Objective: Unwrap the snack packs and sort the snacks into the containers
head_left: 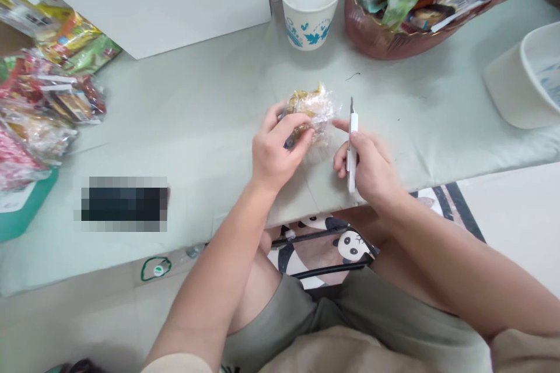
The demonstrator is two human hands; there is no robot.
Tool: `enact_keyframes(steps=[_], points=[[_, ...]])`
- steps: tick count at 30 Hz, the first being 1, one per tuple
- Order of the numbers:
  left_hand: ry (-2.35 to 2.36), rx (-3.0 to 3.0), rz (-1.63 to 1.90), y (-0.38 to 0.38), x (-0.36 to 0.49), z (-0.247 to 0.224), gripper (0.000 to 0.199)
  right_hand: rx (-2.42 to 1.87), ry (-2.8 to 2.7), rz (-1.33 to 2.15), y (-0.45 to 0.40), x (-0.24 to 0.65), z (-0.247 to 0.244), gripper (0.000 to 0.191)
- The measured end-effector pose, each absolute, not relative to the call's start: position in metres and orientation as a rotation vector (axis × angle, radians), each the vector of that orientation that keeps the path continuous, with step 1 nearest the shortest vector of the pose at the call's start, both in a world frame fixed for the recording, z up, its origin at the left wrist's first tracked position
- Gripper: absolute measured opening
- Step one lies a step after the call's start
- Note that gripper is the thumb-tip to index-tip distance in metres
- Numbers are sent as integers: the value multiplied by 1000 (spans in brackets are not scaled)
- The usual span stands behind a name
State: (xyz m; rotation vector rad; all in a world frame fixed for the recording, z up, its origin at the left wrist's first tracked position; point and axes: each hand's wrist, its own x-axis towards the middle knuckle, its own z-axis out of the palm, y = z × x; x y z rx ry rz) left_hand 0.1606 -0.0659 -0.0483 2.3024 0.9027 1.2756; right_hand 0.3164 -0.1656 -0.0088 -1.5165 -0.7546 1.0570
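Note:
My left hand (280, 143) is closed around a crinkled clear-plastic packet (312, 106) with yellow-brown contents, just above the table. What exactly is inside cannot be made out. A slim white-handled cutter (352, 154) is gripped in my right hand (370, 166), thumb along its side, its narrow metal tip pointing away from me. The cutter stands a short gap to the right of the packet, apart from it. My right index finger reaches toward the packet's right side.
Beyond my hands are a patterned paper cup (312, 29) and a reddish bowl (385, 41) heaped with wrapped snacks. A white tub (507, 90) stands at right. Bagged snacks (56, 93) fill the left side, near a dark pixelated rectangle (125, 204). A white box (175, 0) stands behind.

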Motion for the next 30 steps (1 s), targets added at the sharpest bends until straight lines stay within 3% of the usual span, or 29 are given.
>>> enact_keyframes(steps=[3, 8, 17, 30], points=[[925, 2298, 1240, -65, 160, -47, 26, -1432, -754, 1064, -166, 317, -5, 34], [925, 2339, 1216, -69, 163, -46, 35, -1319, -810, 1425, -167, 309, 6, 31], [850, 2346, 1263, -72, 164, -43, 13, -1399, -685, 1435, -158, 306, -2, 28], [1047, 2223, 1169, -69, 163, -42, 13, -1485, -605, 1501, -157, 293, 1, 24]])
